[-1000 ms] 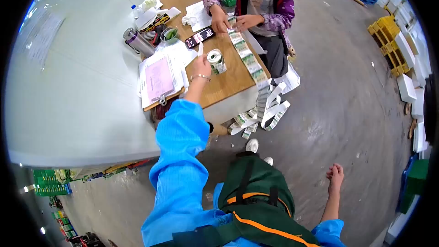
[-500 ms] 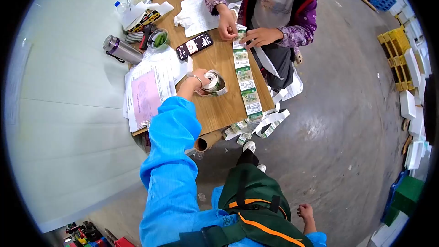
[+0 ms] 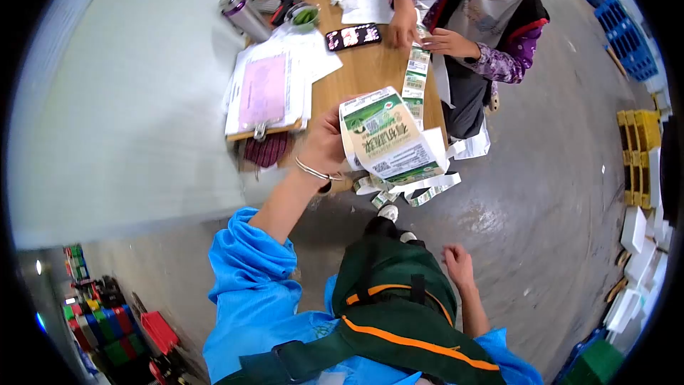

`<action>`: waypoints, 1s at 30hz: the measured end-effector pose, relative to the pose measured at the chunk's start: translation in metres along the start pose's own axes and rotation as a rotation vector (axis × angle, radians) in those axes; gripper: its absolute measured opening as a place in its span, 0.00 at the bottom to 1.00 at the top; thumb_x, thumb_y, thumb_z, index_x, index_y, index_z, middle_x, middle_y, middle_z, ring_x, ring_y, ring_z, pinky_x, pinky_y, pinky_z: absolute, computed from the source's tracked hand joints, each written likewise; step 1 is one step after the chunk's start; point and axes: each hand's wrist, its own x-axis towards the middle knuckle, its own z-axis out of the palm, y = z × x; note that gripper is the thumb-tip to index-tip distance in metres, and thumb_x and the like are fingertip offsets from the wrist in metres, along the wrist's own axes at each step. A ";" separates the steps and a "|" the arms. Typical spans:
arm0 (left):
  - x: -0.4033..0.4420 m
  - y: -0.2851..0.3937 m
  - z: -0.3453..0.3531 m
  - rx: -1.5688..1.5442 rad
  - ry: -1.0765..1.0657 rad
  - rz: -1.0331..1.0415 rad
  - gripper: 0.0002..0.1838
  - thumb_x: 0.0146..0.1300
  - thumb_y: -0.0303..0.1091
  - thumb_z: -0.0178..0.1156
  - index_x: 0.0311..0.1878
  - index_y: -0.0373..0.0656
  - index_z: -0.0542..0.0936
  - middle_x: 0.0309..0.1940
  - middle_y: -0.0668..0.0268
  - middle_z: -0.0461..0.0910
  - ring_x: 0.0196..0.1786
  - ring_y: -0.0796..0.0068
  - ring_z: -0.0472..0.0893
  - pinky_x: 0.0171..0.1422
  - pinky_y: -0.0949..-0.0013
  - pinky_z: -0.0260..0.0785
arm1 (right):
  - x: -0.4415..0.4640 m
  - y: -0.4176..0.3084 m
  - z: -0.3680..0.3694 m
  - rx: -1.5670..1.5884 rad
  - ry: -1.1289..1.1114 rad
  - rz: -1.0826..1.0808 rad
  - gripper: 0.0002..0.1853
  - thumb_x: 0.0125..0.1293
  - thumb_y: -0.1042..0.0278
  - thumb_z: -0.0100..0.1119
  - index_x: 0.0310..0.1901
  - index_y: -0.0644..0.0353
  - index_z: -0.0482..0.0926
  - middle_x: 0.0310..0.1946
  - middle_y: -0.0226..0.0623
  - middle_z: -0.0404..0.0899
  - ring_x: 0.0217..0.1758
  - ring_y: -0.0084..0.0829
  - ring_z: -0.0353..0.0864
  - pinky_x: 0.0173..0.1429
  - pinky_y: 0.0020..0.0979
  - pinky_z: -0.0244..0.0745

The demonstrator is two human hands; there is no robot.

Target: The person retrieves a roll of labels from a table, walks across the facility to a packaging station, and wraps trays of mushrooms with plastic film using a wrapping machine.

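Note:
My left hand (image 3: pixel 326 144), with a bracelet at the wrist, is closed on a roll of green and white labels (image 3: pixel 388 135), raised above the table's front edge. The roll's printed side faces up and a loose end hangs at its right. My right hand (image 3: pixel 457 262) hangs low over the floor at the right, fingers curled and blurred; whether anything is in them is hidden. Beyond the roll, a strip of labels (image 3: pixel 415 75) lies along the wooden table (image 3: pixel 360 71).
A person (image 3: pixel 491 14) across the table touches the strip with both hands. A phone (image 3: pixel 353 37), clipboard with papers (image 3: pixel 262 93), flask (image 3: pixel 244 16) and bowl of green items (image 3: pixel 305 17) are on the table. Label strips (image 3: pixel 431 189) lie on the floor.
My left hand has taken hold of the label roll and lifted it off the table towards me. My right hand has moved up and slightly left. The camera view has shifted.

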 end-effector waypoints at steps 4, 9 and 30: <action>-0.075 -0.052 0.039 -0.002 0.171 0.167 0.15 0.55 0.20 0.54 0.48 0.37 0.73 0.45 0.60 0.77 0.45 0.69 0.78 0.48 0.66 0.74 | 0.002 -0.091 -0.012 0.421 -0.150 -0.145 0.08 0.63 0.70 0.50 0.40 0.65 0.74 0.28 0.33 0.77 0.28 0.19 0.73 0.34 0.22 0.70; -0.159 -0.102 0.070 -0.170 0.479 0.230 0.14 0.61 0.29 0.51 0.49 0.37 0.72 0.44 0.60 0.77 0.43 0.68 0.80 0.45 0.65 0.75 | -0.033 -0.148 -0.022 0.499 -0.409 -0.324 0.07 0.64 0.72 0.49 0.41 0.63 0.73 0.30 0.32 0.76 0.30 0.19 0.72 0.36 0.21 0.70; -0.623 -0.045 -0.051 1.212 1.347 1.138 0.20 0.60 0.31 0.56 0.54 0.35 0.67 0.46 0.60 0.74 0.44 0.72 0.76 0.49 0.71 0.69 | -0.379 -0.201 0.417 0.698 -1.345 0.339 0.30 0.62 0.52 0.52 0.63 0.51 0.56 0.62 0.32 0.54 0.64 0.30 0.53 0.64 0.39 0.51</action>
